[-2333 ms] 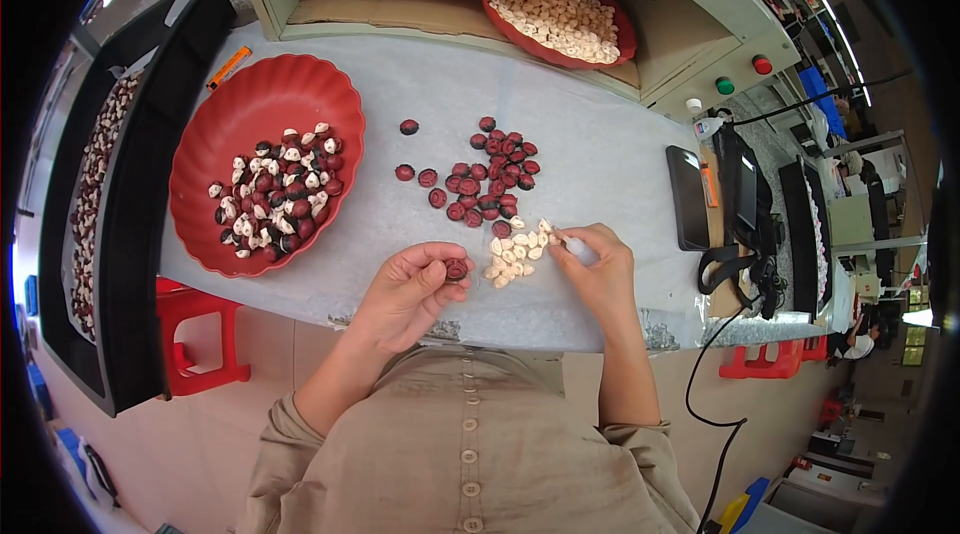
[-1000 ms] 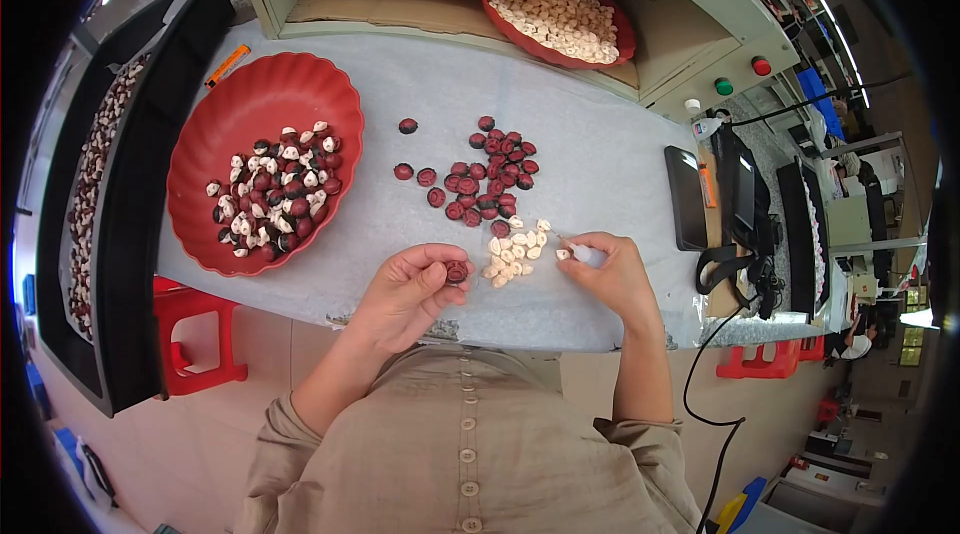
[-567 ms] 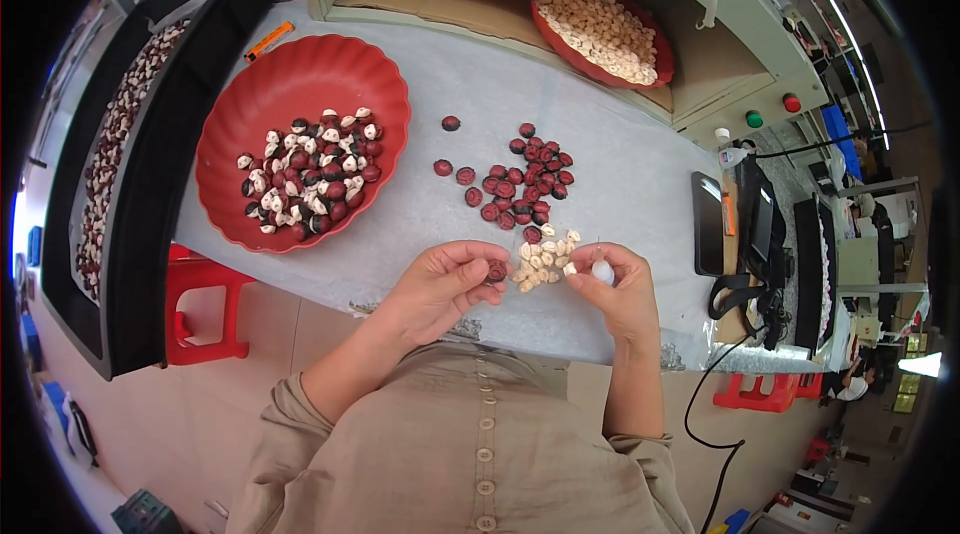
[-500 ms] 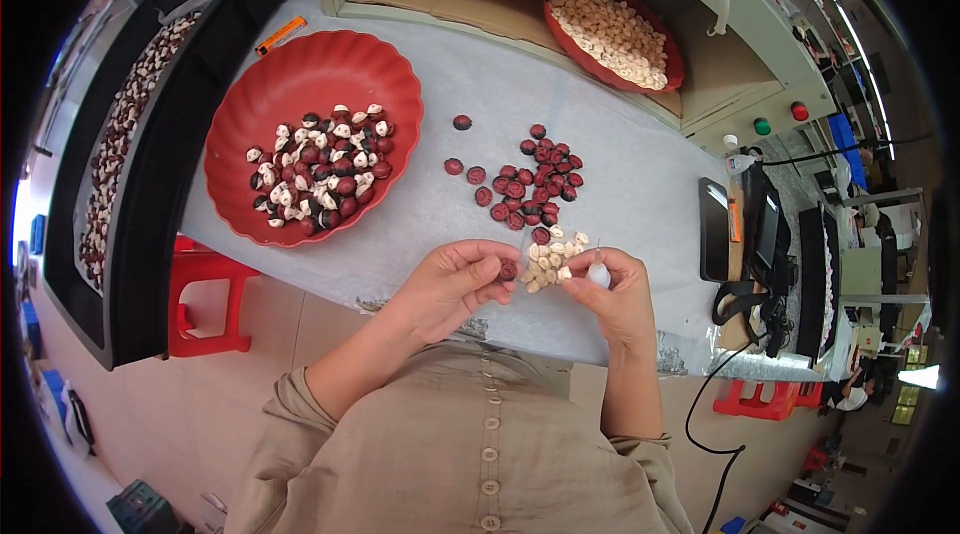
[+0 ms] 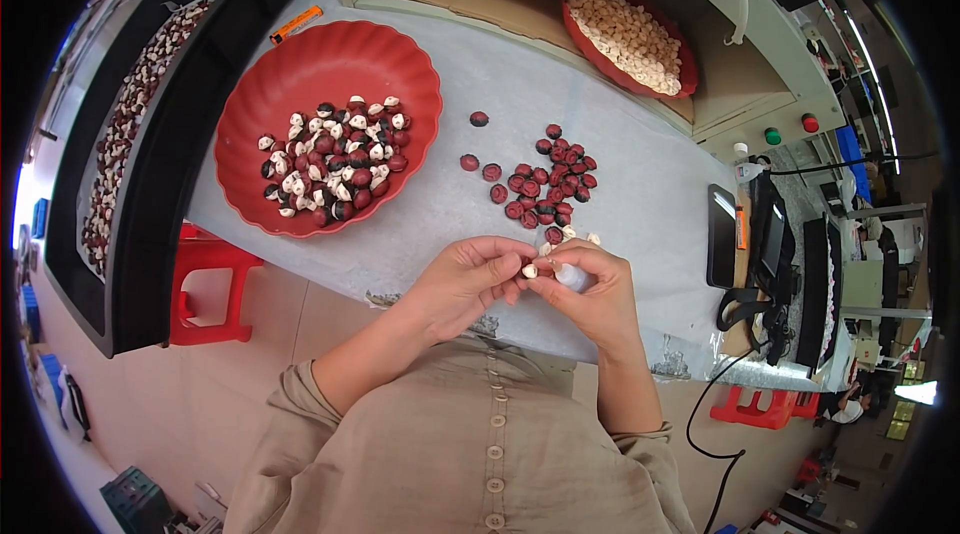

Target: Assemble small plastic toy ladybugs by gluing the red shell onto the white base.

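Observation:
My left hand (image 5: 462, 286) pinches a small dark red and black round piece, mostly hidden by the fingers. Close against it, my right hand (image 5: 600, 299) holds a small white needle-tipped bottle (image 5: 572, 277) and, at its fingertips, a cream-coloured piece (image 5: 530, 272). The cream piece meets the dark red one, though fingers hide the exact contact. Just beyond the hands lie loose cream pieces (image 5: 568, 232), largely covered by the right hand. Farther off, several dark red round pieces (image 5: 545, 176) are scattered on the pale table covering (image 5: 450, 209).
A fluted red bowl (image 5: 330, 46) at left contains red, black and cream pieces. Beyond it lies an orange tube (image 5: 297, 24). Left stands a black bin (image 5: 205, 114); a red dish (image 5: 689, 74) of cream pieces rests inside a beige cabinet (image 5: 740, 119). A black flat device (image 5: 721, 234) lies right.
My right hand has moved left with the bottle and the cream piece, up to the dark red piece in my left hand. The view has shifted slightly.

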Tool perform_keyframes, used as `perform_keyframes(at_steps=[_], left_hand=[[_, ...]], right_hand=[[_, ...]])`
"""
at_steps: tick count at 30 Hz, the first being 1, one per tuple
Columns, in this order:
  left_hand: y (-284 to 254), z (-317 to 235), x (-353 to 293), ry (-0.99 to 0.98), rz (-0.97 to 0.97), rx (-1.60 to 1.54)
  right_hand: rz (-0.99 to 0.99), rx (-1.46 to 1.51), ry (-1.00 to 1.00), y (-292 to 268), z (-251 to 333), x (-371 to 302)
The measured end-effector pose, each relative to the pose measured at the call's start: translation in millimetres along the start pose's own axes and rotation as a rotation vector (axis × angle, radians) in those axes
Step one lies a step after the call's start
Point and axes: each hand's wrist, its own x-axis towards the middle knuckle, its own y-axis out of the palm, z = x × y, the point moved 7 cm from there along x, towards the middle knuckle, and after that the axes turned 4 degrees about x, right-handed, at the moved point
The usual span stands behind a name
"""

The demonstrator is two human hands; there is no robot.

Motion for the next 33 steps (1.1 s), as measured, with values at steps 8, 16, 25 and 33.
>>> perform_keyframes(at_steps=[8,16,25,33], left_hand=[[0,2,1,0.055,0.014,0.029],[0,2,2,0.027,0.011,0.080],[3,-4,-2,0.149,-0.145,0.285],[3,-1,-1,0.171,-0.095,0.337]], right_hand=[[-0.017,-0.067,0.027,-1,1,-1],[0.019,-0.158,0.013,1,3,2],[-0.008,-0.164,0.136,3,-1,-3],[-0.301,0.404,0.206,-60,-47,-40]])
